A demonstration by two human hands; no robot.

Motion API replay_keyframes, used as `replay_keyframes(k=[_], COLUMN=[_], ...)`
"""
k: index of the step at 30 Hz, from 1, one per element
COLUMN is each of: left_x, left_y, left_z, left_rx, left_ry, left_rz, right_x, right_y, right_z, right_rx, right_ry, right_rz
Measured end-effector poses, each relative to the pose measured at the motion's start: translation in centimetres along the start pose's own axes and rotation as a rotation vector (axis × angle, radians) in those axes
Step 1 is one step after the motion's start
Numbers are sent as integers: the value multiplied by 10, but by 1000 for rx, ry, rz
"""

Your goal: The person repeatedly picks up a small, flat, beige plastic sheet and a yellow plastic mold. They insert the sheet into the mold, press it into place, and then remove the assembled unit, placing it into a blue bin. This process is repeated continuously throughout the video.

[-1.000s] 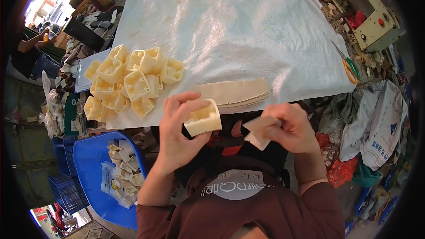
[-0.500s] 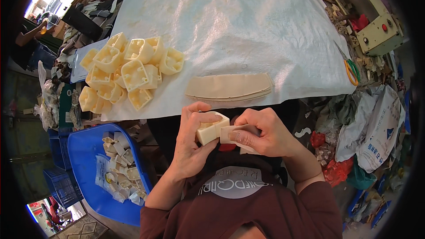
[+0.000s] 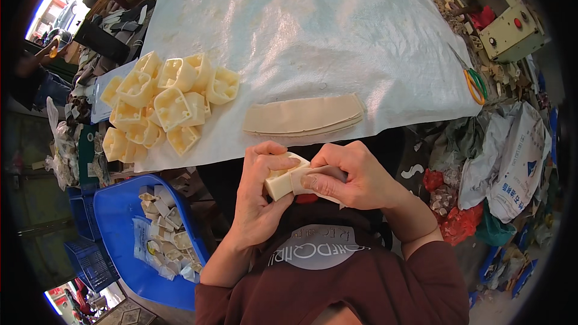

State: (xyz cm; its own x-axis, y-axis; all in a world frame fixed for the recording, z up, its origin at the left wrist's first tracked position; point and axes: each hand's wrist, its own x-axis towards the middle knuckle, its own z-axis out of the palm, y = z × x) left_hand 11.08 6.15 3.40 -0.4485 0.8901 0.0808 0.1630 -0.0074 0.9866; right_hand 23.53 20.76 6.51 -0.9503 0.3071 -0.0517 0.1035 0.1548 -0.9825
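Just off the front edge of the table, my left hand (image 3: pixel 256 195) grips a cream plastic box-like piece (image 3: pixel 279 185), thumb below and fingers over the top. A beige strip (image 3: pixel 299 182) lies against the piece's right side. My right hand (image 3: pixel 349 176) pinches that strip between thumb and fingers, its loose part tucked in the palm. Beyond my hands rests a stack of curved beige strips (image 3: pixel 304 115) on the white-covered table. To the left, a heap of similar cream plastic pieces (image 3: pixel 174 108) sits with hollow sides showing.
A blue tub (image 3: pixel 111 229) of finished-looking pale pieces stands at lower left. Scissors (image 3: pixel 475 87) with orange and green handles lie on the table's right edge. Behind them is a beige machine box (image 3: pixel 512 33). White sacks (image 3: pixel 512 162) fill the right side. Another person (image 3: pixel 42 78) is at far left.
My right hand has moved slightly left along the piece, and the strip now lies closer against its side. The whole view has shifted a little.
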Motion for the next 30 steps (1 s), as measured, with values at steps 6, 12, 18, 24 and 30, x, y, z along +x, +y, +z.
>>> replay_keyframes(k=[6, 12, 18, 24, 30], left_x=[1, 1, 2, 7, 5], left_y=[9, 5, 7, 5, 0], left_z=[-1, 6, -4, -1, -7], left_rx=[108, 131, -113, -311, -419], left_ry=[-15, 96, 182, 89, 6], left_rz=[51, 151, -1, 82, 93], right_x=[0, 1, -23, -17, -3], right_y=[1, 19, 18, 43, 37], right_z=[1, 3, 20, 54, 54], right_rx=[-120, -174, -462, 67, 936], right_ry=[82, 224, 418, -69, 223], right_rz=[-78, -208, -673, -13, -110])
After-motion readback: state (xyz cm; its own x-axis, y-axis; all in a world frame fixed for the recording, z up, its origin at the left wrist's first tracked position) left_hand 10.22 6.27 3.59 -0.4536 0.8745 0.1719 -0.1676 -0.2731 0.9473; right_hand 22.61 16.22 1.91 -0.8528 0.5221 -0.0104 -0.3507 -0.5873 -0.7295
